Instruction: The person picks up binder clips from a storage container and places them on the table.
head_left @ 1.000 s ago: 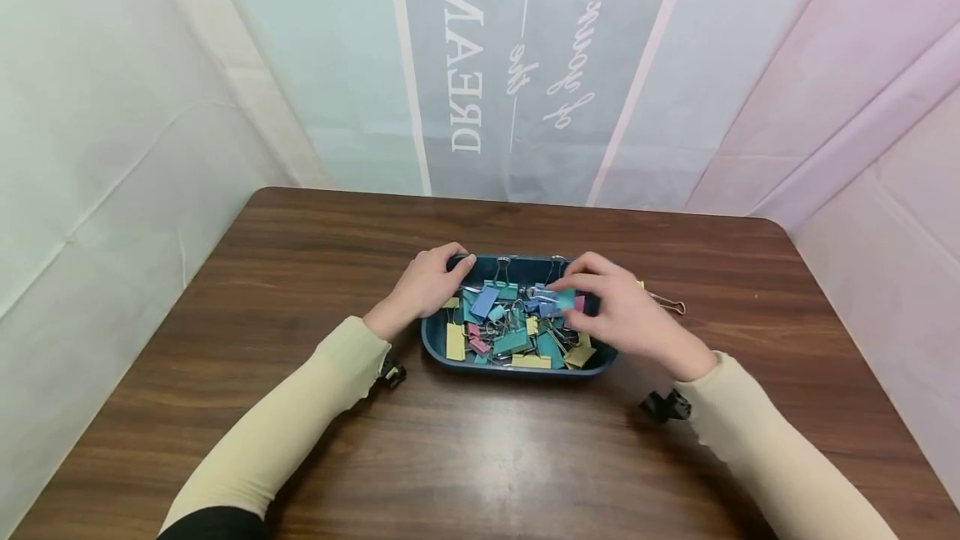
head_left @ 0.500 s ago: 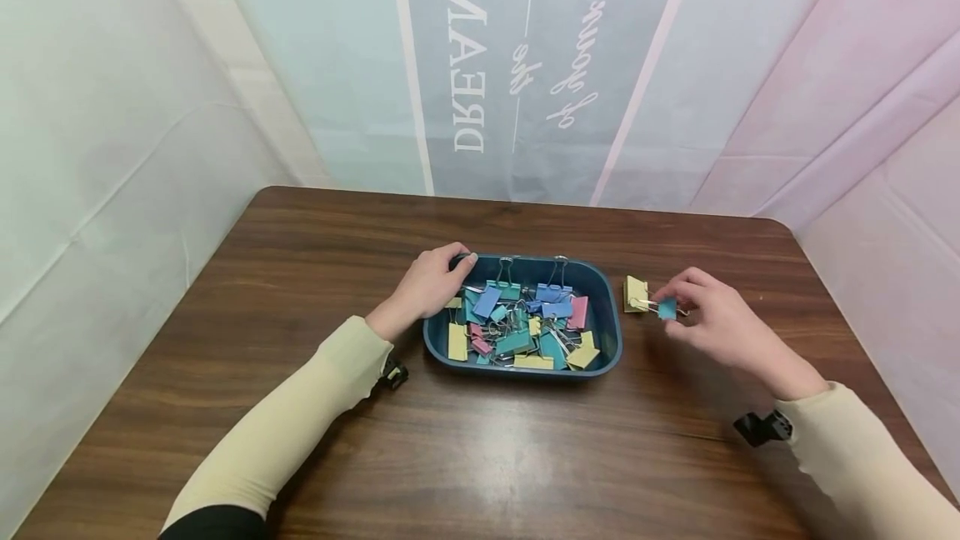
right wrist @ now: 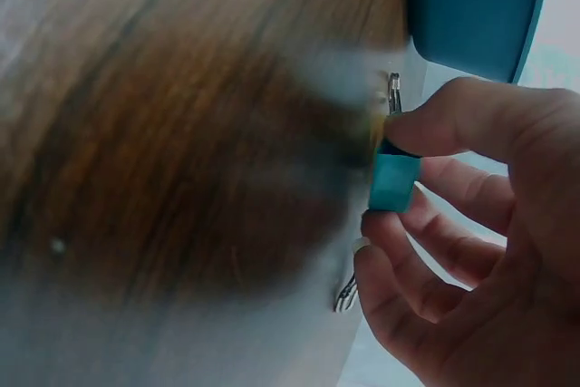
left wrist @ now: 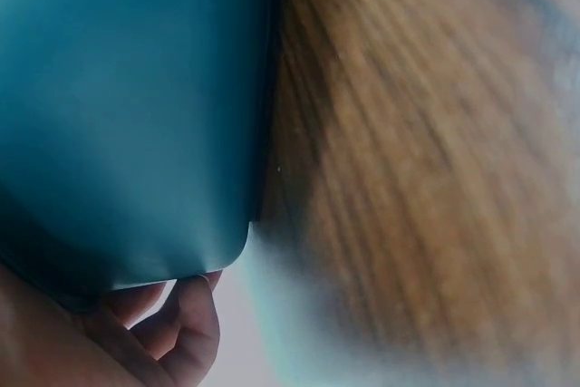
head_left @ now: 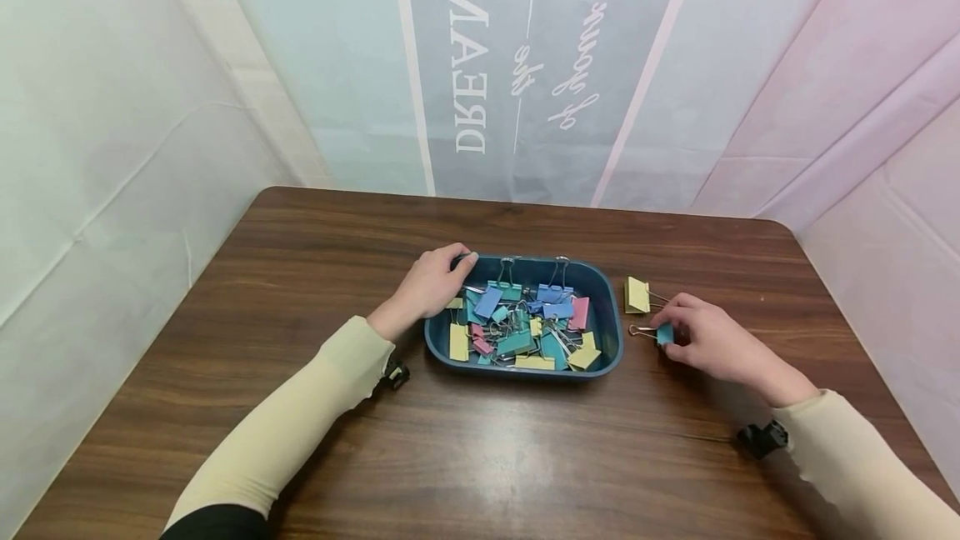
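Note:
A dark blue tray point(head_left: 517, 373) full of binder clips stands on the table. My left hand point(head_left: 427, 286) grips its far left corner; in the left wrist view the fingers point(left wrist: 195, 328) curl over the rim against the blue wall point(left wrist: 136, 133). Right of the tray, my right hand point(head_left: 712, 340) pinches a teal binder clip point(head_left: 664, 333) between thumb and fingers, low over the table, its wire handle pointing left. Seen from the right wrist, the thumb presses one side of the teal clip point(right wrist: 394, 183). Just beyond it lies a yellow binder clip point(head_left: 637, 296), partly behind the fingers.
Inside the tray are teal, blue, pink and yellow clips, such as a pink one point(head_left: 578, 312) and a blue one point(head_left: 557, 311). The brown wooden table point(head_left: 337, 440) ends at a printed curtain point(head_left: 510, 107) at the back.
My right hand has moved out of the tray to the right with the teal clip, then slightly towards me, beside the yellow clip. The left hand stays on the tray's corner.

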`<state>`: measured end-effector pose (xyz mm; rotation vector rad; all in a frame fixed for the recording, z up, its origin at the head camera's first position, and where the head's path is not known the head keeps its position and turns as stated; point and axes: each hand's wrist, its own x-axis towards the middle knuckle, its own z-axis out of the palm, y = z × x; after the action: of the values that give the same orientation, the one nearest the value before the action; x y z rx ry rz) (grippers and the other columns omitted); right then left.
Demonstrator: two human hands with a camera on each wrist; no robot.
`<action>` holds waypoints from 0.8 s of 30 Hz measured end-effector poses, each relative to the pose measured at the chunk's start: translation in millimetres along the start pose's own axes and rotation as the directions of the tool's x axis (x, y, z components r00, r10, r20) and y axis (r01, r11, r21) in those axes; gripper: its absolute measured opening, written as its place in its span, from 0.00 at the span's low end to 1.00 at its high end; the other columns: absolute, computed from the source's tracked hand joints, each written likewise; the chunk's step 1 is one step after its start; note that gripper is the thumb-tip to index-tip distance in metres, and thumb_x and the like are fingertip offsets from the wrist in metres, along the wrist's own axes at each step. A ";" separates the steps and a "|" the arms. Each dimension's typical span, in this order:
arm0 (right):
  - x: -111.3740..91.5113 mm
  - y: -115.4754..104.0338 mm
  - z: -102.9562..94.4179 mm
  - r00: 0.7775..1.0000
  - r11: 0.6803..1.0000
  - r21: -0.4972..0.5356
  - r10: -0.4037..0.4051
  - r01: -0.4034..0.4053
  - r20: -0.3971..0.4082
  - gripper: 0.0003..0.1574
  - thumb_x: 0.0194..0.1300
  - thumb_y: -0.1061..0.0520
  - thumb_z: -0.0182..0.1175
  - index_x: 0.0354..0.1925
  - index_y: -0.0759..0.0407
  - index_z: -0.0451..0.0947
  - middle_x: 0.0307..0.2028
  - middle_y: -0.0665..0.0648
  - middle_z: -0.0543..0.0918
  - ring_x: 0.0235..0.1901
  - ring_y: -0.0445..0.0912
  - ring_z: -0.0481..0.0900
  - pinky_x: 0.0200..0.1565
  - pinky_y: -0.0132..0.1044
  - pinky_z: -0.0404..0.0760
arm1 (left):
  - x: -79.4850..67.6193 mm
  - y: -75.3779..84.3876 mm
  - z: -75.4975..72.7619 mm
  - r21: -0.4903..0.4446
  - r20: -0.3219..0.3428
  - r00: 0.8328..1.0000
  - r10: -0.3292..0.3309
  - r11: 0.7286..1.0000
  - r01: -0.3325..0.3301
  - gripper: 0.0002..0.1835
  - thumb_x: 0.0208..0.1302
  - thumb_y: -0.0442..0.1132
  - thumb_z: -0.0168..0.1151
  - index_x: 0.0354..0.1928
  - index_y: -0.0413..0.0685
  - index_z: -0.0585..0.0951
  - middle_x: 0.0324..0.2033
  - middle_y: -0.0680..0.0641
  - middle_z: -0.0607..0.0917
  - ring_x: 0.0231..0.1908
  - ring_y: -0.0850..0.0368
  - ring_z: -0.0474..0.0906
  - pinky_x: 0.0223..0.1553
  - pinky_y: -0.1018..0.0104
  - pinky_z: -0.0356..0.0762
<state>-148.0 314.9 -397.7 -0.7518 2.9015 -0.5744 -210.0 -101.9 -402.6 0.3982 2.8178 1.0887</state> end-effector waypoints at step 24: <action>2.4 -8.1 -15.8 0.995 0.998 -0.030 0.060 -0.063 -0.078 0.22 0.59 0.61 0.70 0.53 0.62 0.80 0.47 0.59 0.80 0.42 0.53 0.78 0.42 0.52 0.76 | 1.1 0.5 0.8 0.014 -0.001 1.000 -0.009 1.000 0.009 0.22 0.79 0.55 0.43 0.56 0.50 0.79 0.37 0.49 0.82 0.36 0.51 0.75 0.39 0.56 0.71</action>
<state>-149.2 312.5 -380.0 -0.6554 2.9994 -0.5632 -210.8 -100.7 -402.8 0.3851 2.8270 1.0684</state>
